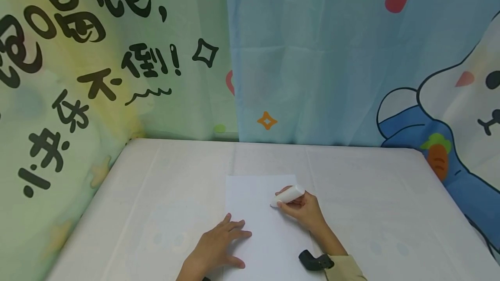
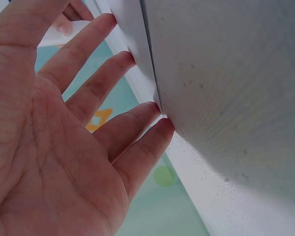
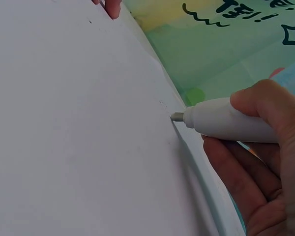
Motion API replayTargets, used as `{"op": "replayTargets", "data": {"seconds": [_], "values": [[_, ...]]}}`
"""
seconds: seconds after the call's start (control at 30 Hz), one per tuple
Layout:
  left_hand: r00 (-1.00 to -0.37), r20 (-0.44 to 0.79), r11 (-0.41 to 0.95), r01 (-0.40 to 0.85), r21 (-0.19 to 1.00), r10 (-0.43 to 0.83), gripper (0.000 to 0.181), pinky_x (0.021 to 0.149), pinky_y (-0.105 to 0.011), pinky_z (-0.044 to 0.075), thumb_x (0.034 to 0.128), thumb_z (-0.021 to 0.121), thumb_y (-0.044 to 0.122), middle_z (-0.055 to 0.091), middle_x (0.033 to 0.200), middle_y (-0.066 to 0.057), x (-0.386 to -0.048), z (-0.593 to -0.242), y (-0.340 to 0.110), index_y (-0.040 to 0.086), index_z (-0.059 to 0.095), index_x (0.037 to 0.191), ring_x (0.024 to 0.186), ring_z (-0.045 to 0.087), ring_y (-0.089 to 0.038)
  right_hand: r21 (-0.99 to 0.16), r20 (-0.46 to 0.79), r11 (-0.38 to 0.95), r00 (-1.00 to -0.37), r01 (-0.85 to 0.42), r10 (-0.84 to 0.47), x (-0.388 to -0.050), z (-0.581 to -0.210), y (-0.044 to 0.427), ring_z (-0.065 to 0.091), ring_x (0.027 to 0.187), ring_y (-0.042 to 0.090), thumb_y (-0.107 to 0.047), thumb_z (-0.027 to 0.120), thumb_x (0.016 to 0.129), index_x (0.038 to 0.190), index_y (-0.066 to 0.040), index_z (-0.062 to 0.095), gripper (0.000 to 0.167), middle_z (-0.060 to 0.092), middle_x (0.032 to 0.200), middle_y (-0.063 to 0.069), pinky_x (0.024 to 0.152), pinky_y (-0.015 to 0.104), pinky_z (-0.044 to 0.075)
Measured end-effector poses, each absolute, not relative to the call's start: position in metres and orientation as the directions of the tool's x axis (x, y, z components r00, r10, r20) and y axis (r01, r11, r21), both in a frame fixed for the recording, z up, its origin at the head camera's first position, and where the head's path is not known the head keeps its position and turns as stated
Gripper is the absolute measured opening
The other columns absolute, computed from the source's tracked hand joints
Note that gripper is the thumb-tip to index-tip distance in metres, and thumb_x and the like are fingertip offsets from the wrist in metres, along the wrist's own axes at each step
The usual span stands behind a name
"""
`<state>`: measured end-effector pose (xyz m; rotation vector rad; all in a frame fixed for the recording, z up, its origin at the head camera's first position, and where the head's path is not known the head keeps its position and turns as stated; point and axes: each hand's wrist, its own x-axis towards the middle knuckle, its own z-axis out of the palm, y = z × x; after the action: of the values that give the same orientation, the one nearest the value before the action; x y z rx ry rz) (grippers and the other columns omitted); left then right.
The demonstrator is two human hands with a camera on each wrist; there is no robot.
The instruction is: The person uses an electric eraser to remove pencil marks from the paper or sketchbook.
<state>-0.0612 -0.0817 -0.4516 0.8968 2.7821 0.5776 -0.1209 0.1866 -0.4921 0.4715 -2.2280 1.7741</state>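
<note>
A sheet of white paper (image 1: 261, 237) lies on the white-covered table. My right hand (image 1: 302, 209) grips a thick white correction pen (image 3: 231, 118) with a narrow metal tip, held between thumb and fingers at a slant over the paper's upper right part. In the right wrist view the tip meets or nearly meets the paper; I cannot tell which. On the paper's left side rests my left hand (image 1: 218, 244), fingers spread and fairly straight. Its fingertips (image 2: 123, 58) touch down at and near the sheet's edge in the left wrist view.
The white table cover (image 1: 175, 185) reaches back to two hanging cloths. A green-yellow cloth (image 1: 187, 99) with black lettering hangs at the left, a blue cloth (image 1: 332, 55) with a cartoon animal at the right. A black strap (image 1: 314, 261) sits at the right wrist, by a beige sleeve (image 1: 345, 268).
</note>
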Motion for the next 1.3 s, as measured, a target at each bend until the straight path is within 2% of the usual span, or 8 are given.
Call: {"op": "replayTargets", "data": {"seconds": [0.83, 1.07, 1.3], "values": [[-0.809, -0.030, 0.750, 0.528, 0.399, 0.586, 0.065, 0.087, -0.052, 0.055, 0.0633, 0.086, 0.041, 0.059, 0.137, -0.003, -0.0623, -0.4518, -0.0814, 0.023, 0.067, 0.123, 0.133, 0.046, -0.038, -0.879, 0.442, 0.164, -0.894, -0.449, -0.077, -0.1235, -0.4942, 0.1850, 0.064, 0.100, -0.003, 0.014, 0.072, 0.078, 0.108, 0.012, 0.061, 0.032, 0.067, 0.104, 0.032, 0.081, 0.013, 0.052], [-0.806, -0.024, 0.747, 0.537, 0.392, 0.591, 0.065, 0.087, -0.050, 0.055, 0.0632, 0.086, 0.041, 0.059, 0.137, -0.003, -0.0622, -0.4530, -0.0817, 0.023, 0.067, 0.123, 0.132, 0.047, -0.038, -0.871, 0.445, 0.202, -0.893, -0.449, -0.069, -0.1240, -0.4937, 0.1846, 0.063, 0.098, -0.004, 0.013, 0.073, 0.078, 0.107, 0.011, 0.061, 0.032, 0.068, 0.103, 0.029, 0.080, 0.013, 0.053], [-0.805, -0.022, 0.746, 0.539, 0.390, 0.593, 0.065, 0.087, -0.050, 0.055, 0.0632, 0.086, 0.041, 0.059, 0.137, -0.003, -0.0627, -0.4526, -0.0820, 0.023, 0.067, 0.123, 0.132, 0.047, -0.038, -0.870, 0.434, 0.249, -0.901, -0.426, -0.027, -0.1229, -0.4941, 0.1833, 0.063, 0.089, -0.006, 0.014, 0.076, 0.073, 0.104, 0.012, 0.062, 0.034, 0.068, 0.097, 0.028, 0.074, 0.013, 0.054]]}}
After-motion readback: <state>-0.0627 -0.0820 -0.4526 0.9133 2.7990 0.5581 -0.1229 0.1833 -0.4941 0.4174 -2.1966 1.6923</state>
